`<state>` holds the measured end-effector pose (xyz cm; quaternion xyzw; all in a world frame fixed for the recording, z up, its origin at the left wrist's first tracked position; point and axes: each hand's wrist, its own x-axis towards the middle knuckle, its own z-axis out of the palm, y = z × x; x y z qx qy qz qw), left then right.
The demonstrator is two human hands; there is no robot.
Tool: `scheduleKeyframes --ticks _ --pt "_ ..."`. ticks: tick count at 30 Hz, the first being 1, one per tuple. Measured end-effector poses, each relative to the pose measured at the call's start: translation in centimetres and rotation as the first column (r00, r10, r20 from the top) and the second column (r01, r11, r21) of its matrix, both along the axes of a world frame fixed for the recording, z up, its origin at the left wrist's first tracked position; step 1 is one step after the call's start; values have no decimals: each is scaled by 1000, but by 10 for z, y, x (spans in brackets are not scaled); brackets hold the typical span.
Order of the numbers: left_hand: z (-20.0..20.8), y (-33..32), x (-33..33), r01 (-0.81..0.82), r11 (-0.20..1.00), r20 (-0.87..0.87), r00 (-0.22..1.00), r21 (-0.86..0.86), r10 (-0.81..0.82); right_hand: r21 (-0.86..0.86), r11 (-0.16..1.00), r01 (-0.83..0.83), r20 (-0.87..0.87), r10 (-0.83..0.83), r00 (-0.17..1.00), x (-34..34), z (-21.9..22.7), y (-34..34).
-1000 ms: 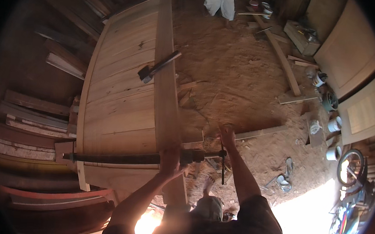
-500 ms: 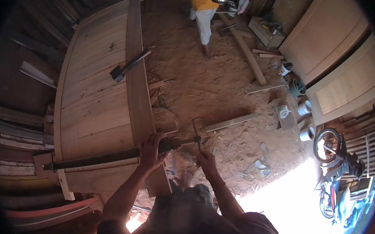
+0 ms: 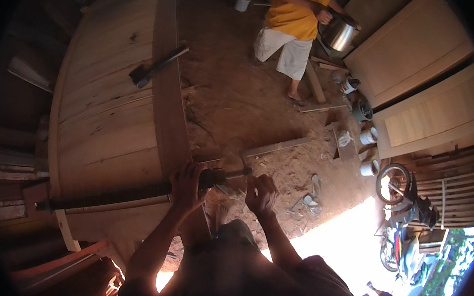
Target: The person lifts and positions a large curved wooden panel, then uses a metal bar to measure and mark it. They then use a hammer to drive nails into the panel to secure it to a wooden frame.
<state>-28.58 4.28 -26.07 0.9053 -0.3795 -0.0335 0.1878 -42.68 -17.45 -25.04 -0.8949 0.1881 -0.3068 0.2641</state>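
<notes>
A long dark bar clamp [image 3: 118, 197] lies across the near end of a wooden plank panel [image 3: 115, 117]. My left hand [image 3: 187, 187] is wrapped round the clamp near its screw end, above the panel's right edge board [image 3: 169, 99]. Past that edge sticks out the clamp screw [image 3: 237, 174], with a thin cross handle [image 3: 245, 162] at its tip. My right hand [image 3: 262, 195] has its fingers curled at the lower end of this handle; the contact is partly hidden. A hammer [image 3: 157, 67] with a dark head rests farther up the panel.
A person [image 3: 295, 20] in a yellow shirt carries a metal kettle [image 3: 339, 35] across the dirt floor. Wooden doors [image 3: 437, 107] lean at the right, above several buckets [image 3: 368, 136]. A motorbike [image 3: 404, 192] stands by the bright doorway. Another board [image 3: 275, 147] lies on the floor.
The person in yellow has come nearer with the kettle. My right hand has shifted slightly up at the clamp handle, while my left hand keeps its hold. The view has turned somewhat.
</notes>
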Motion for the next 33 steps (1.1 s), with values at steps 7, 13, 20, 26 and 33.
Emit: scheduleKeyframes --ticks 7,13,20,26,33 --pt "-21 3 1 0 998 -56 998 -58 -4 14 993 117 -90 -116 989 116 -58 -58" --pt "-14 11 3 -21 998 -98 995 51 26 291 934 206 -593 7 805 201 -42 -55" --pt "-3 1 -2 -36 998 -142 989 -59 27 363 929 78 -654 194 731 199 -193 -119" --pt "-13 -6 -6 -85 992 -63 995 -95 79 333 942 -35 -648 256 717 201 -181 -114" --pt "-33 -8 -11 -184 975 -48 983 -122 179 125 850 -512 -600 475 643 222 -188 -118"
